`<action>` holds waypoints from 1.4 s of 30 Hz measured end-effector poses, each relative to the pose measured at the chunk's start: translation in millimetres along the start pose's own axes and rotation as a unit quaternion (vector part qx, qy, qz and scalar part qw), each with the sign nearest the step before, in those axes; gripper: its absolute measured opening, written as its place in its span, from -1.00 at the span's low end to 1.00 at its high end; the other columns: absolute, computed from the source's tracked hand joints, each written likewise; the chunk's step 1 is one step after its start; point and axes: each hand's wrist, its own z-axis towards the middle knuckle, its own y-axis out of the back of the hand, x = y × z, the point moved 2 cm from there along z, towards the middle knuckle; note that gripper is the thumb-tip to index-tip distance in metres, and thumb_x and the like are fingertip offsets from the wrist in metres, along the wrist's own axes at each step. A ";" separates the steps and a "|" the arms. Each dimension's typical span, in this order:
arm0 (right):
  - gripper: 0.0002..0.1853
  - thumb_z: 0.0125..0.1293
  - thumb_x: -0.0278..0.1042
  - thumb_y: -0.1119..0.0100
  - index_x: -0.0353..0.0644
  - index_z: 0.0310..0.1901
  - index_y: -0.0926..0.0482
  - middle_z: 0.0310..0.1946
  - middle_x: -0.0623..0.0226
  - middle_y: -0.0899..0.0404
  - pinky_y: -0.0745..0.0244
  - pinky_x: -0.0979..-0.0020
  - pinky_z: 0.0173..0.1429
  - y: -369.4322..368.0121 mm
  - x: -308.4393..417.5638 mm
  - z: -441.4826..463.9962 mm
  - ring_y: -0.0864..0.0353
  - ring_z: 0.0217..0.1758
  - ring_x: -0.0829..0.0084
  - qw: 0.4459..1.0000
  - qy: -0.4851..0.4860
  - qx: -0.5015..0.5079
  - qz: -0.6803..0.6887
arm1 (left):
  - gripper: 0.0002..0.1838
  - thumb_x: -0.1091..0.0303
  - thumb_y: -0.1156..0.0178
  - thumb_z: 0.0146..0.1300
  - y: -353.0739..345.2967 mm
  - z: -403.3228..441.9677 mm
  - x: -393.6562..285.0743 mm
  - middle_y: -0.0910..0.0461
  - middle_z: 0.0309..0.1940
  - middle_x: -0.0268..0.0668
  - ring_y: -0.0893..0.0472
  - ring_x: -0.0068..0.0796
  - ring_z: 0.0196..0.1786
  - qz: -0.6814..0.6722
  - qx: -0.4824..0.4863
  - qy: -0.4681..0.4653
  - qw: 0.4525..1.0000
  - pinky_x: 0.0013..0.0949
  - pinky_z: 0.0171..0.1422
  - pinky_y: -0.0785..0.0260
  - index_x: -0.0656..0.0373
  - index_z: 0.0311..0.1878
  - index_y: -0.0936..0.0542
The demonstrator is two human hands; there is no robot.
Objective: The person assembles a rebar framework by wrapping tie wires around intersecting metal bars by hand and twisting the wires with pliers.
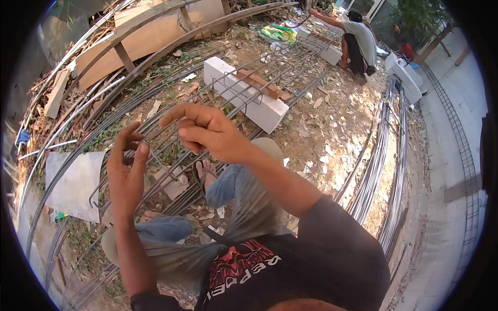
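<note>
My left hand (pixel 127 173) is raised over the steel bars at left, its thumb and fingertips brought close together in a pinch. A thin metal piece shows by its fingertips, too fine to make out. To its right is my right hand (pixel 210 132), with the index finger bent forward and the thumb pressed to the other curled fingers; what it holds, if anything, is hidden. Below and beyond both hands runs a rebar cage (pixel 244 96) of long bars and bent stirrups. It rests across a white block (pixel 262 111), with a brown wood piece (pixel 264 85) beside the bars.
Another person (pixel 358 44) crouches at the cage's far end, near a second white block (pixel 330 53). Bundled steel rods (pixel 378 155) lie on the right. Boards (pixel 145 46) and scrap wood are piled at upper left. A pale sheet (pixel 75 181) lies at left.
</note>
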 end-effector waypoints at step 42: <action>-0.70 0.48 -0.35 -0.12 -0.13 0.13 -0.72 -0.59 0.29 -0.55 -0.44 0.27 -0.35 21.3 -97.5 91.7 -0.55 -0.53 0.45 0.857 -0.149 -0.009 -0.493 | -0.56 0.05 -0.22 0.46 18.3 32.1 260.0 -0.77 -0.06 0.02 -0.74 0.06 0.01 0.199 0.001 0.172 0.965 0.00 0.15 -0.56 0.24 0.10 -0.73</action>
